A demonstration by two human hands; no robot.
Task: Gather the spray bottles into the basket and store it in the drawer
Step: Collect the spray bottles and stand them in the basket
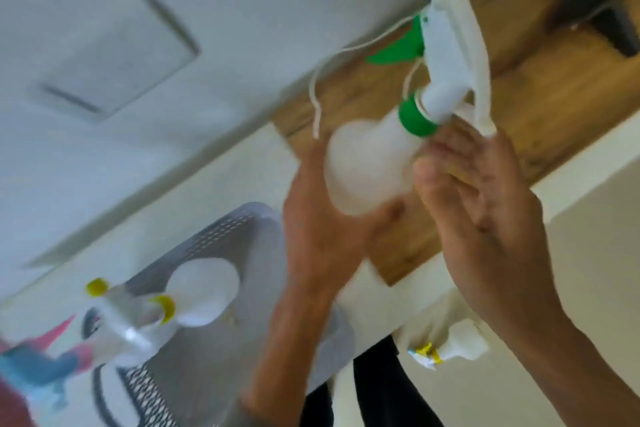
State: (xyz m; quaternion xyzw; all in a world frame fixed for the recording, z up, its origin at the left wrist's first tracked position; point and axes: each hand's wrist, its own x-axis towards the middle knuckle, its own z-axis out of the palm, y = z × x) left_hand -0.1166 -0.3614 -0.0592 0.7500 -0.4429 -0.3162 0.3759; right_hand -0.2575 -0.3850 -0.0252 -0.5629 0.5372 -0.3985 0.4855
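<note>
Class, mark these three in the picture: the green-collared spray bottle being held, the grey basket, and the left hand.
Green-collared spray bottle (pixel 367 166): head view, on its translucent body.
Grey basket (pixel 221 236): head view, on its perforated far wall.
Left hand (pixel 322 229): head view, on the back of the hand.

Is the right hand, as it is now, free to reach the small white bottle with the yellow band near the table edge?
Probably not at once: the right hand and left hand both steady the green-collared spray bottle. The small white bottle lies below the right forearm with nothing covering it.
</note>
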